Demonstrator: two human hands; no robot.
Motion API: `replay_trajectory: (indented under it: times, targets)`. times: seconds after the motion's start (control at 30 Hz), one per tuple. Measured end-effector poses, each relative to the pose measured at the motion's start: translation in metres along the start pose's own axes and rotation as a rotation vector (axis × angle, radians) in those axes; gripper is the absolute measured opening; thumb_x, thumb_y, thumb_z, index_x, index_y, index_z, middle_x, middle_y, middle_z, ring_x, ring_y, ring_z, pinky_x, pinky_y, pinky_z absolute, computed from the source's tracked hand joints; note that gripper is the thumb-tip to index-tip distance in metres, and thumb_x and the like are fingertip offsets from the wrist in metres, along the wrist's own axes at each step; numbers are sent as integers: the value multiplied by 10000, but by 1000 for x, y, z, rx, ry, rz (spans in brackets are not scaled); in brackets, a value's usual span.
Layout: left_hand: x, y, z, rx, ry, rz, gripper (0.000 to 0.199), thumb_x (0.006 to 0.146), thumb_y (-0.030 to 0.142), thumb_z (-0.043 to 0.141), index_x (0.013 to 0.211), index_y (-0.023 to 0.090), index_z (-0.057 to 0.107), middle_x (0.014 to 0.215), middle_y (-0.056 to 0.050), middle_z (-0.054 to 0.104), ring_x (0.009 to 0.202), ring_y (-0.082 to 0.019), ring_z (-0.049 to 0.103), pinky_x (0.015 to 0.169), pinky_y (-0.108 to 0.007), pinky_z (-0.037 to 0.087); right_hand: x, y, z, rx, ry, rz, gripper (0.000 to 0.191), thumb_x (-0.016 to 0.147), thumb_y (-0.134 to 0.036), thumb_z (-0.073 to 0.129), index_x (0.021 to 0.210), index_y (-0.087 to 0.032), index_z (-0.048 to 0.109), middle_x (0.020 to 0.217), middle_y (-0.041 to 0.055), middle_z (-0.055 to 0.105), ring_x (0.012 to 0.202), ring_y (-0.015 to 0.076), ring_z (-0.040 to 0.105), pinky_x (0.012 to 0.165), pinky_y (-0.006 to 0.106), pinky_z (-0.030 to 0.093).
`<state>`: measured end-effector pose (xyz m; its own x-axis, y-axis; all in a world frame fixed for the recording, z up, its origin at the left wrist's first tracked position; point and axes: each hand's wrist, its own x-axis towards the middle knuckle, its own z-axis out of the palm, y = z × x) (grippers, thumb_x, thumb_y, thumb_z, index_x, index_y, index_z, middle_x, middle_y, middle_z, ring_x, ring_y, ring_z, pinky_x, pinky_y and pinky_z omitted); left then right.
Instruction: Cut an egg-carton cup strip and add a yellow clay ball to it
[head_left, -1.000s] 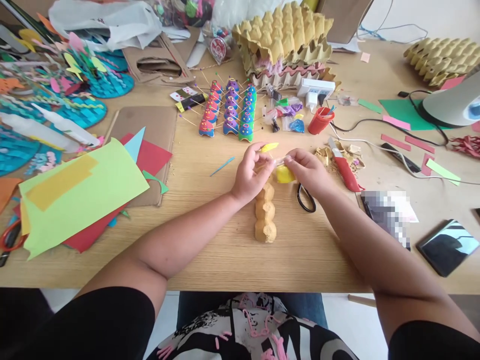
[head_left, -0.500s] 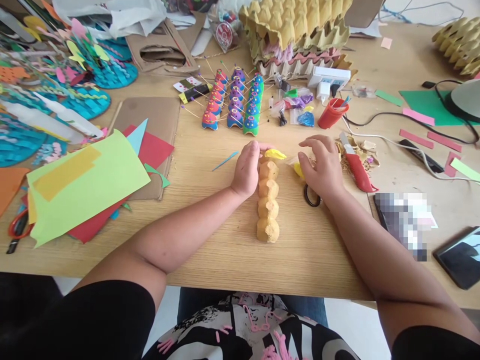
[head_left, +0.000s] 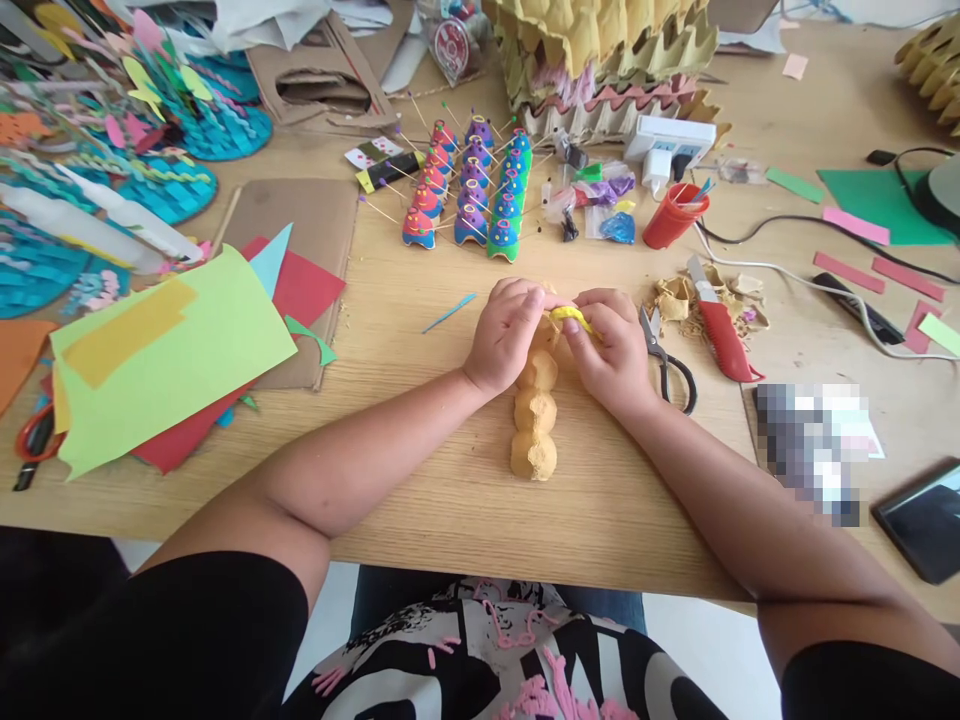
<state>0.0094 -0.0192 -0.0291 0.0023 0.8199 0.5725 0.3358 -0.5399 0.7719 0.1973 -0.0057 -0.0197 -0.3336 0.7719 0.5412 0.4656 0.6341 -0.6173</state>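
The clay (head_left: 568,314) is between the left hand (head_left: 504,335) and the right hand (head_left: 616,350), at the far end of the egg-carton strip (head_left: 535,412) on the table (head_left: 420,490). Scissors (head_left: 658,350), then a knife (head_left: 724,340), lie to the right; paper sheets (head_left: 180,350) lie partly on cardboard (head_left: 319,215) to the left. Behind are three toy caterpillars (head_left: 472,200), then piled egg trays (head_left: 622,60).

tabletop (head_left: 450,500) lies open nearside of the carton strip (head_left: 535,412); scissors (head_left: 660,352) and knife (head_left: 726,340) obstruct the right.
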Motion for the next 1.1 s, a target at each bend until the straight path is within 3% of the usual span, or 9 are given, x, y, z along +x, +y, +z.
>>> replay_trajectory:
  times: [0.2,0.37,0.57,0.73,0.87,1.0,1.1]
  targets:
    - [-1,3,-1,36,-34,18,744,1169,695,283,1157,243,874,1110,-76,832,1164,-241,715,1137,-435,518,0,0,-2,41,4,12,421,1132,-601,512,958,-280,722,1132,119,791,1100,314,727,1046,538,568]
    - [-2,1,1,-2,-20,19,672,1159,697,350,1389,237,784,1134,-83,820,1183,-252,725,1157,-442,523,0,-1,-3,51,-39,27,538,1120,-713,471,931,-280,728,1127,114,787,1096,306,725,1066,535,561]
    - [-5,0,5,19,-17,94,480,1116,616,580,1342,239,770,1187,-89,819,1157,-244,727,1107,-412,552,1,1,-5,151,-40,71,629,1122,-761,426,864,-267,718,1093,113,773,1097,294,724,1063,514,570]
    - [-3,-1,6,74,-16,111,464,1112,622,589,1279,236,786,1173,-92,832,1127,-239,733,1095,-413,554,2,0,-6,148,-69,69,674,1119,-781,395,843,-261,724,1101,114,776,1099,302,720,1079,531,562]
    - [-2,-3,6,39,18,79,450,1095,641,622,1221,245,793,1123,-77,828,1081,-220,741,1068,-394,560,2,1,-6,144,-61,49,671,1128,-780,346,910,-266,719,1107,115,770,1108,306,714,1077,530,554]
    - [-3,-5,8,-37,44,2,488,1056,698,656,1173,241,781,1113,-72,822,1075,-218,748,1055,-391,576,1,2,-5,84,-57,45,580,1088,-811,441,1066,-280,675,1085,101,752,1075,304,702,1023,508,561]
    - [-4,-6,10,-90,62,-57,498,1057,711,644,1152,238,766,1119,-79,818,1098,-224,744,1056,-395,580,0,2,-5,86,-42,21,517,1094,-766,481,1081,-276,647,1062,95,738,1050,299,694,998,500,559]
